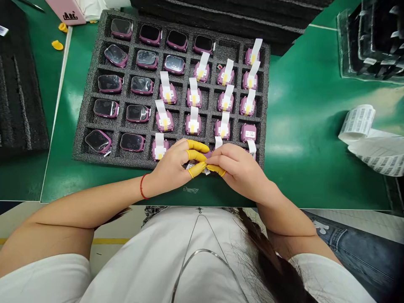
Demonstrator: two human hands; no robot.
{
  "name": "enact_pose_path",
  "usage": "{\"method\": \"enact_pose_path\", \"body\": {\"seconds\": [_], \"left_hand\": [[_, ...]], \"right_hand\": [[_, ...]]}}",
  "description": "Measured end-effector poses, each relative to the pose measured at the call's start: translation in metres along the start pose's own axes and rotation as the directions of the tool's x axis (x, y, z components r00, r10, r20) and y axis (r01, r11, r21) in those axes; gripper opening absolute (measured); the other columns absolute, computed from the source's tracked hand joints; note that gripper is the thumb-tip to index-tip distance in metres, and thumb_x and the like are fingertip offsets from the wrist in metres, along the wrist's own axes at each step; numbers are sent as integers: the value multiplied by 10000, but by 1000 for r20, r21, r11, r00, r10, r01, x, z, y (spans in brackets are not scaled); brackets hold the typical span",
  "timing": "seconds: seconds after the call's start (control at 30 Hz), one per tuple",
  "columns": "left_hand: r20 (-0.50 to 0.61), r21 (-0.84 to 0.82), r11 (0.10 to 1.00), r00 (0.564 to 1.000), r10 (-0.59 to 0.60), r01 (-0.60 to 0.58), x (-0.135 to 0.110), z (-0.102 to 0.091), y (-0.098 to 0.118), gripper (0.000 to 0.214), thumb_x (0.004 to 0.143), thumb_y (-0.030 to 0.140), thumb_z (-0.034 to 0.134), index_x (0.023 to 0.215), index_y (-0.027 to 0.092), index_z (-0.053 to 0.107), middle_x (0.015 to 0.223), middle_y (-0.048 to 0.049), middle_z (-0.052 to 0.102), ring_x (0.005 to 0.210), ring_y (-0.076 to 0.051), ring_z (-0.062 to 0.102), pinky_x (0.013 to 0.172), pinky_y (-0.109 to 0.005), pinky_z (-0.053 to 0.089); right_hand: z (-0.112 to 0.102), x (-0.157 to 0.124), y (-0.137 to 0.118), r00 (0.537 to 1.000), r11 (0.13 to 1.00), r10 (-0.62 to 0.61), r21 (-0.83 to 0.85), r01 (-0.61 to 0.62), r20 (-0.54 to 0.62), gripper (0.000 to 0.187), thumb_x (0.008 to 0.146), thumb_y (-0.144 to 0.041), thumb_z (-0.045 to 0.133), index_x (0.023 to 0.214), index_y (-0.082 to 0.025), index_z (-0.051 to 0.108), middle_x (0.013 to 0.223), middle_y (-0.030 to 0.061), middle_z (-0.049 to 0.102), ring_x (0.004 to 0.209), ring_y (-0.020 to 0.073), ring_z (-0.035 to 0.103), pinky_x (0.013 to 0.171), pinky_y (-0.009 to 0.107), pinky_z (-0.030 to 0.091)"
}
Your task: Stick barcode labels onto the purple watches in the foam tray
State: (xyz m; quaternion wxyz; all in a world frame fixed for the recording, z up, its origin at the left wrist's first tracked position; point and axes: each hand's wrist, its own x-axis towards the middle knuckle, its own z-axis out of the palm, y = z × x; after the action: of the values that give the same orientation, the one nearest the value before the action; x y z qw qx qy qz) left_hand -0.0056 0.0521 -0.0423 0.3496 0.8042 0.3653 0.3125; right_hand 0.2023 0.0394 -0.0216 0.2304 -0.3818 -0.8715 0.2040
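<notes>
My left hand (pixel 176 164), with yellow finger cots on several fingers, is closed on a small purple smartwatch body (pixel 207 155), mostly hidden by the fingers. My right hand (pixel 241 170), its thumb in a yellow cot, meets it there and pinches at the same watch. A bit of white tag (pixel 207 171) shows below the fingertips. Both hands are over the front edge of a black foam tray (pixel 75 145). At its left, purple watches (pixel 107 108) lie screen up. Toward the right, others (pixel 193 97) lie back up, most with white strips and yellow tabs.
A roll of printed labels (pixel 358 122) lies on the green table (pixel 299 160) at right. Clear plastic trays (pixel 353 63) stand at the back right. Stacked black foam (pixel 221 19) rises behind the tray. A pink box (pixel 67 10) and loose yellow finger cots (pixel 57 45) are at back left.
</notes>
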Motion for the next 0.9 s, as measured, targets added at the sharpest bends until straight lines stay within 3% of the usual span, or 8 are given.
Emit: {"method": "enact_pose_path", "body": {"seconds": [0.23, 0.33, 0.4, 0.47, 0.57, 0.63, 0.73, 0.9], "left_hand": [[-43, -6, 1000, 999, 16, -16, 1, 1, 1, 64, 871, 168, 616, 857, 192, 673, 1031, -51, 723, 991, -158, 650, 883, -326, 516], [-33, -1, 1000, 999, -6, 6, 2, -1, 2, 59, 877, 197, 605, 869, 202, 663, 1057, -48, 713, 1017, -168, 642, 899, -340, 508], [-1, -7, 1000, 1000, -9, 9, 1, -3, 2, 72, 877, 215, 596, 865, 205, 666, 1100, -59, 694, 1048, -178, 628, 923, -356, 496], [44, -9, 1000, 999, 28, -27, 0, -6, 1, 104, 878, 224, 580, 843, 210, 677, 1150, -72, 673, 1076, -192, 610, 948, -384, 476], [75, 17, 993, 991, 113, -115, -1, -7, -1, 172, 885, 249, 583, 733, 211, 654, 1155, -64, 667, 1112, -214, 593, 973, -418, 436], [57, 54, 992, 992, 112, -115, -2, -5, -2, 162, 868, 272, 639, 725, 204, 605, 1118, -52, 675, 1120, -216, 594, 996, -420, 419], [44, 123, 992, 999, 31, -37, -3, -3, -3, 200, 815, 279, 714, 925, 209, 562, 1168, -60, 658, 1145, -223, 580, 1040, -431, 407], [122, 231, 973, 992, -10, -18, -3, -3, -3, 521, 814, 324, 728, 1244, 181, 471, 1221, -86, 618, 1178, -228, 545, 1156, -481, 295]], "right_hand": [[-1, 0, -4, 991, 967, -132, -222, 123, -27, 144, 944, -181, 502, 863, -221, 615, 935, 59, 720, 828, 196, 611, 692, 356, 458], [-15, -2, -8, 991, 980, -131, -151, 127, -18, 106, 917, -160, 541, 875, -234, 605, 926, 51, 709, 836, 199, 606, 717, 372, 467], [-26, -4, -10, 995, 999, -11, 39, 15, -95, 83, 887, -170, 605, 884, -253, 610, 897, 33, 685, 839, 190, 608, 733, 372, 478], [-31, -6, -8, 958, 955, 202, 259, -147, -202, 79, 859, -192, 663, 846, -259, 623, 876, 21, 652, 842, 176, 604, 751, 363, 487], [-27, -6, 0, 883, 809, 446, 489, -327, -148, 130, 831, -279, 711, 737, -235, 633, 889, 21, 616, 837, 163, 595, 761, 356, 492], [-18, -3, 6, 864, 705, 503, 583, -404, -10, 197, 806, -343, 731, 690, -217, 634, 897, 26, 604, 831, 163, 594, 751, 354, 496], [-8, 1, 9, 834, 606, 539, 635, -478, 113, 199, 799, -330, 726, 674, -204, 635, 907, 32, 592, 861, 169, 582, 795, 364, 485], [-1, 3, 1, 815, 653, 567, 537, -535, 122, 126, 815, -220, 675, 693, -209, 648, 944, 37, 604, 964, 198, 519, 923, 421, 403]]}}
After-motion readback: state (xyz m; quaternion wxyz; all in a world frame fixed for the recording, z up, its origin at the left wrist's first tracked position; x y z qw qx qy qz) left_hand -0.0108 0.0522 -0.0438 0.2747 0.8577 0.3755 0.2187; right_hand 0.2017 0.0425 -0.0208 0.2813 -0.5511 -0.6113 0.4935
